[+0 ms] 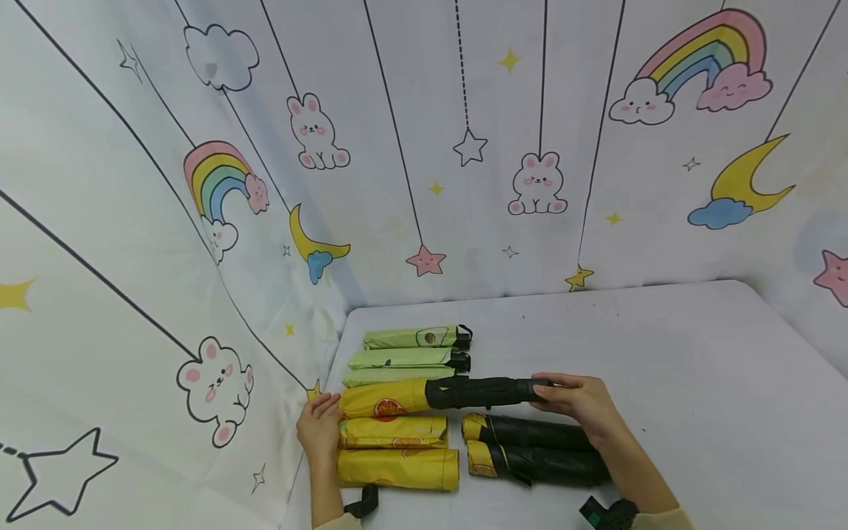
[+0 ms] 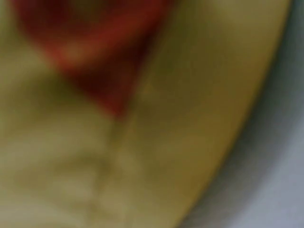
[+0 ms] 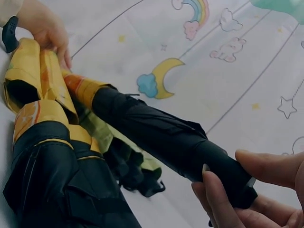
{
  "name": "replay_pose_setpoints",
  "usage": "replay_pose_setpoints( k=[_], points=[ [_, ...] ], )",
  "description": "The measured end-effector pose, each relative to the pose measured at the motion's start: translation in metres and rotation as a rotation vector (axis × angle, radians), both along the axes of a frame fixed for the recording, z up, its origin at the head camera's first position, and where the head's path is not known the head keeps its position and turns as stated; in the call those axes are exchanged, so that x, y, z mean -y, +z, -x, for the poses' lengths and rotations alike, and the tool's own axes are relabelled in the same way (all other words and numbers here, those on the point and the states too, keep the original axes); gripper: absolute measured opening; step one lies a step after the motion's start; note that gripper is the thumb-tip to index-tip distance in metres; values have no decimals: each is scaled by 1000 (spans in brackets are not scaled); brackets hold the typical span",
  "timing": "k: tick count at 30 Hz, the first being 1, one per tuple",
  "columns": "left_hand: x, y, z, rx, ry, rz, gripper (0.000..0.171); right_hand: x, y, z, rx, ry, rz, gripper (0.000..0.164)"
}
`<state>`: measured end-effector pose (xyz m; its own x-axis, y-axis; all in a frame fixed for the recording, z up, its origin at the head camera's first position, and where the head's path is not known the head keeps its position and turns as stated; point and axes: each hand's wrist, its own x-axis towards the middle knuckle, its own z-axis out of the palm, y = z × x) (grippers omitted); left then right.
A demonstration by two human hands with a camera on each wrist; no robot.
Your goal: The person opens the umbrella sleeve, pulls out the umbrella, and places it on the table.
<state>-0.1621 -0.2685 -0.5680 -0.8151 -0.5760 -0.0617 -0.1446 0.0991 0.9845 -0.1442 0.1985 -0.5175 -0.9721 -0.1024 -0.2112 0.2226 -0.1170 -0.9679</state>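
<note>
A folded black umbrella [image 1: 480,392] lies level between my hands, its left part inside a yellow sleeve [image 1: 384,399] with an orange-slice print. My right hand [image 1: 579,401] pinches the dark handle end [image 3: 228,175] between thumb and fingers. At the sleeve's far left end, my left hand [image 1: 319,427] holds it with its fingertips. Below lie two more yellow sleeves [image 1: 397,470], their dark open mouths showing in the right wrist view. To their right rest two folded black umbrellas [image 1: 550,464] with yellow printed ends. The left wrist view holds only blurred yellow fabric [image 2: 190,118] with a red patch.
Several green-sleeved umbrellas [image 1: 404,358] with black handles lie in a row behind the yellow one. The white table [image 1: 695,353] meets a curtain [image 1: 424,147] printed with rabbits, rainbows and stars at the back and left.
</note>
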Motion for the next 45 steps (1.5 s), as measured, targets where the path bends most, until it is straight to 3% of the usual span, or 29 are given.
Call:
replay_pose_setpoints(
  k=[28, 45],
  points=[
    [3, -1, 0, -7, 29, -12, 39, -35, 5, -13, -53, -27, 65, 43],
    [2, -2, 1, -22, 34, -15, 39, -59, -7, -19, -48, 0, 32, 37]
  ],
)
